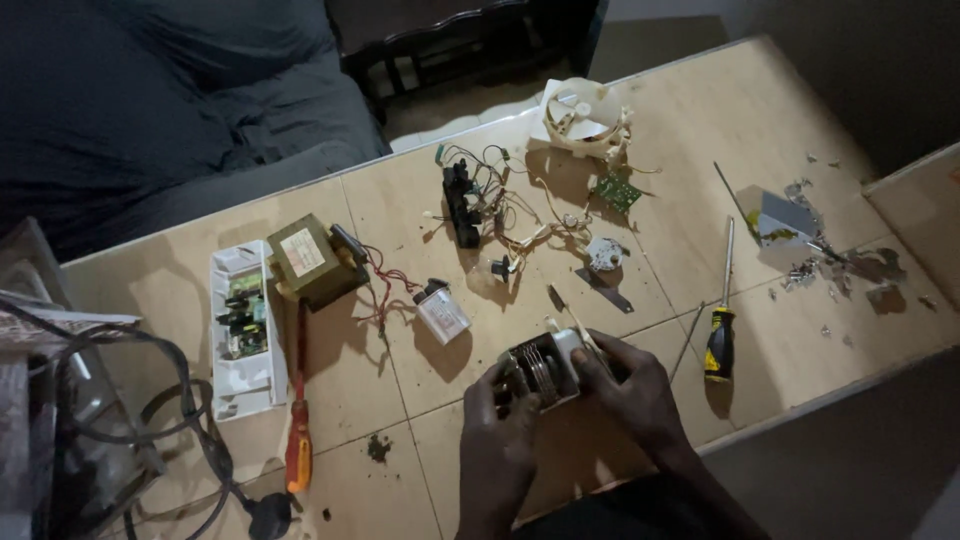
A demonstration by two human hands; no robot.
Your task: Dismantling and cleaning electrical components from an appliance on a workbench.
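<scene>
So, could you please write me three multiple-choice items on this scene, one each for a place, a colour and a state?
1. Where does the orange-handled screwdriver lie?
A. right of the hands
B. left of the hands
C. on the sofa

2. What colour is the handle of the other screwdriver?
A. black and yellow
B. blue
C. white

3. How is the small motor held?
A. by both hands
B. by one hand
C. lying untouched

Answers: 1 B, it lies beside the white tray. 2 A, plainly visible. 3 A, the left hand and right hand grip it.
</scene>
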